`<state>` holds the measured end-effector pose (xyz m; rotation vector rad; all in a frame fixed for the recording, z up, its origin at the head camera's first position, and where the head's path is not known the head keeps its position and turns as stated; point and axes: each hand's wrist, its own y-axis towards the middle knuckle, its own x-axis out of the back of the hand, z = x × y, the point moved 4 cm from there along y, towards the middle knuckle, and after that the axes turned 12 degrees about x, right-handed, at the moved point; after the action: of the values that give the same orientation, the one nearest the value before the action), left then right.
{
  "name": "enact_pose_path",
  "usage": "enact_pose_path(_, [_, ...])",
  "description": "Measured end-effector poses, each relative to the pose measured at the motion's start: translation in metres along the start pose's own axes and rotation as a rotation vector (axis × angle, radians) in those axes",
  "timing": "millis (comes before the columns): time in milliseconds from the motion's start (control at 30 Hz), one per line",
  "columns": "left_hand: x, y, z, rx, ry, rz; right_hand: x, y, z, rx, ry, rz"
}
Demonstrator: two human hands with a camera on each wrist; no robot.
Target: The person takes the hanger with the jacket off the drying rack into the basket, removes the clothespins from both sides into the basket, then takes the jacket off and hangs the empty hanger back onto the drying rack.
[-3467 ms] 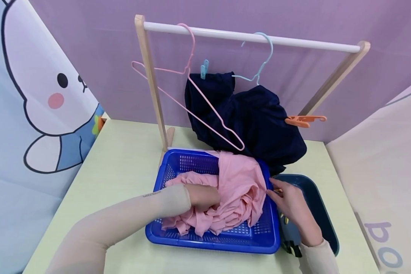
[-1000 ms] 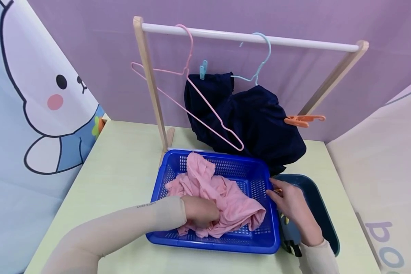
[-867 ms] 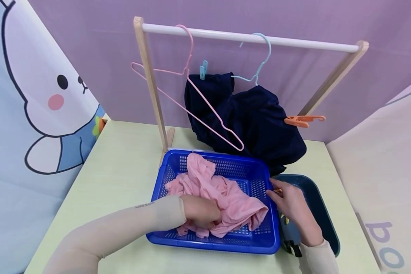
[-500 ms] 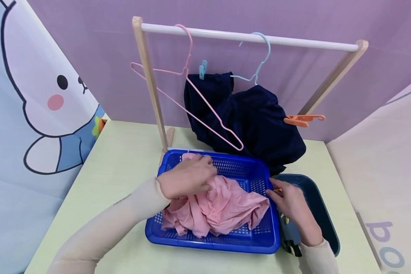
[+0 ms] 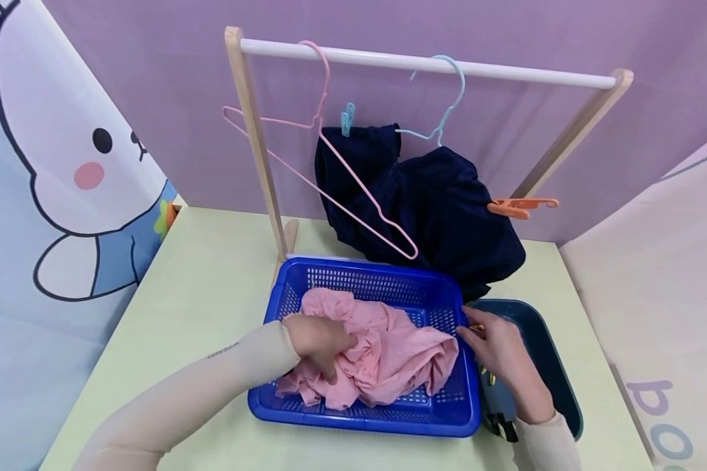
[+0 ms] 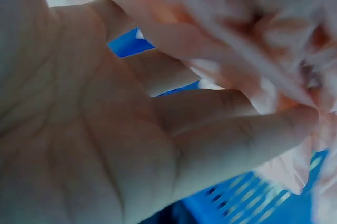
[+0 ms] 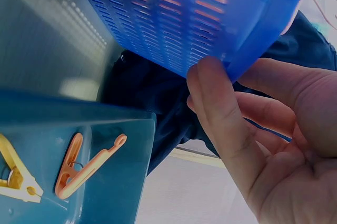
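Note:
A crumpled pink garment lies in the blue basket. My left hand is over its left part, palm turned to the left wrist camera, with fairly straight fingers touching the pink cloth. Folds hide some of those fingertips. At the basket's right side, my right hand pinches the rim; the right wrist view shows its fingers against the outer side of the perforated basket wall.
Behind the basket stands a drying rack with a pink hanger and a light blue hanger. Dark navy clothing hangs there, with an orange clip on it. A teal tray holds clothespins.
My left hand gathered and shifted the pink garment, lifted to the basket's back left, then came down onto the cloth. The garment's raised back part now lies lower. My right hand stayed at the rim.

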<state>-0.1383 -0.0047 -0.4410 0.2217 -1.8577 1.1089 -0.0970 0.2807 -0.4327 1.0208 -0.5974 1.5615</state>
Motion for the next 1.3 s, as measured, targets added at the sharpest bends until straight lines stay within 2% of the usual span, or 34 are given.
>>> enact_pose_path(133, [-0.005, 0.003, 0.001, 0.012, 0.011, -0.007, -0.001, 0.001, 0.0, 0.007, -0.007, -0.001])
enact_pose_path(233, [-0.003, -0.003, 0.006, 0.032, -0.048, -0.038, -0.001, 0.002, -0.001, 0.01, -0.012, 0.004])
enact_pose_path(300, [0.001, -0.01, 0.01, 0.042, -0.107, -0.081, -0.001, 0.002, 0.0, 0.012, -0.023, 0.005])
enact_pose_path(367, [0.007, -0.019, 0.015, 0.055, -0.159, -0.149, 0.001, 0.001, 0.0, 0.013, -0.044, 0.007])
enact_pose_path(500, [0.017, -0.041, 0.028, 0.094, -0.21, -0.344, 0.006, 0.001, 0.004, 0.028, -0.109, -0.004])
enact_pose_path(567, [0.019, -0.054, 0.035, 0.124, -0.223, -0.44, 0.009, 0.001, 0.008, 0.053, -0.148, -0.035])
enact_pose_path(700, [0.011, -0.074, 0.049, 0.195, -0.228, -0.615, 0.015, 0.0, 0.018, 0.112, -0.211, -0.13])
enact_pose_path(800, [0.002, -0.086, 0.056, 0.256, -0.231, -0.701, 0.02, -0.001, 0.028, 0.154, -0.228, -0.183])
enact_pose_path(867, [-0.004, -0.091, 0.06, 0.283, -0.246, -0.729, 0.022, -0.001, 0.034, 0.175, -0.237, -0.203])
enact_pose_path(1000, [-0.012, -0.098, 0.065, 0.328, -0.274, -0.73, 0.026, -0.001, 0.043, 0.204, -0.249, -0.222])
enact_pose_path(1300, [-0.014, -0.102, 0.069, 0.341, -0.296, -0.748, 0.028, 0.002, 0.048, 0.229, -0.248, -0.234])
